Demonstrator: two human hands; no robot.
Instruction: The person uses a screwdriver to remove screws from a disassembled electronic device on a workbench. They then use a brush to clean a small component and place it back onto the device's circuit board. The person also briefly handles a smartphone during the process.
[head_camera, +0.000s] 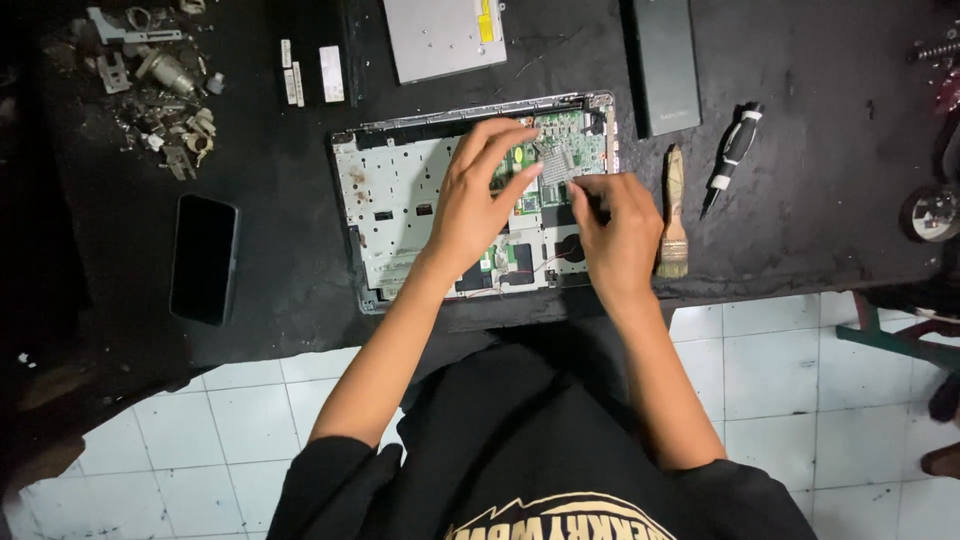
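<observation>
The opened laptop base (400, 200) lies near the middle of the black worktop (800, 120), close to its front edge. Its cover is off, so the green circuit board (560, 150) shows in the right half, with a small grey metal plate (556, 160) on it, and a pale metal frame fills the left half.

The left hand (475, 205) rests flat over the middle of the base, fingers spread and stretched toward the board; it grips nothing, the fingertips only touch the board area. The right hand (615, 225) is at the right side of the base, fingers curled and pinched together on something small at the board edge. What it pinches I cannot tell.

Just beside the right hand, a small paintbrush (674, 215) with a wooden handle lies on the worktop. Next to it, further right, lies a screwdriver (735, 155) with a black and white handle. Behind the base are a grey flat drive (443, 35) and a dark long battery (665, 65). A black phone (204, 258) lies toward the left edge, and a heap of small metal parts (160, 90) is in the far left corner.
</observation>
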